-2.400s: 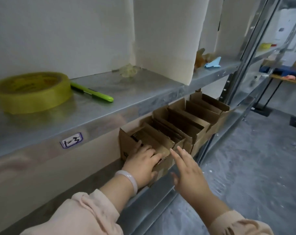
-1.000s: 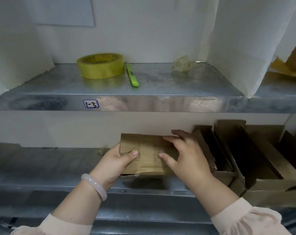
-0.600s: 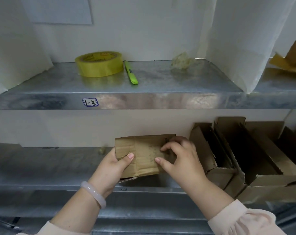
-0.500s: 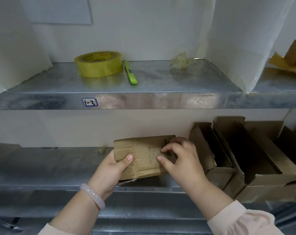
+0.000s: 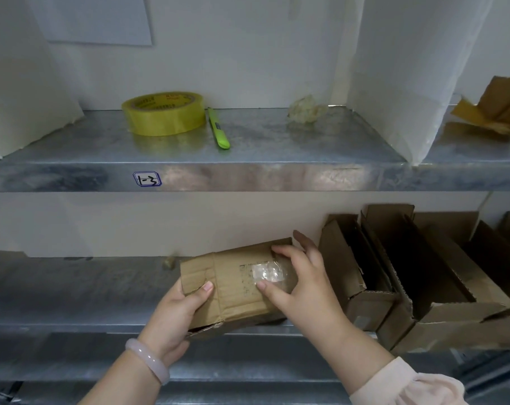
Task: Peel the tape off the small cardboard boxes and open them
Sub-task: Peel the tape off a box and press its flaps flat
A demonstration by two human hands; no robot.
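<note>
A small closed cardboard box [image 5: 230,285] is held tilted just above the lower metal shelf [image 5: 72,290]. My left hand [image 5: 178,311] grips its left end, thumb on the top face. My right hand [image 5: 300,285] is at the box's right end and pinches a strip of clear tape [image 5: 267,273] between thumb and fingers, the strip lifted partly off the top. The box's lower left flap edge is torn and gapes a little.
Several opened cardboard boxes [image 5: 417,276] stand in a row on the lower shelf to the right. The upper shelf [image 5: 248,176] carries a yellow tape roll [image 5: 163,114], a green utility knife [image 5: 218,133], a wad of peeled tape [image 5: 305,109] and cardboard scraps [image 5: 493,109].
I turned to face the shelf and lifted one closed box clear of the row. It has tilted, and my right fingers have peeled clear tape up from its top.
</note>
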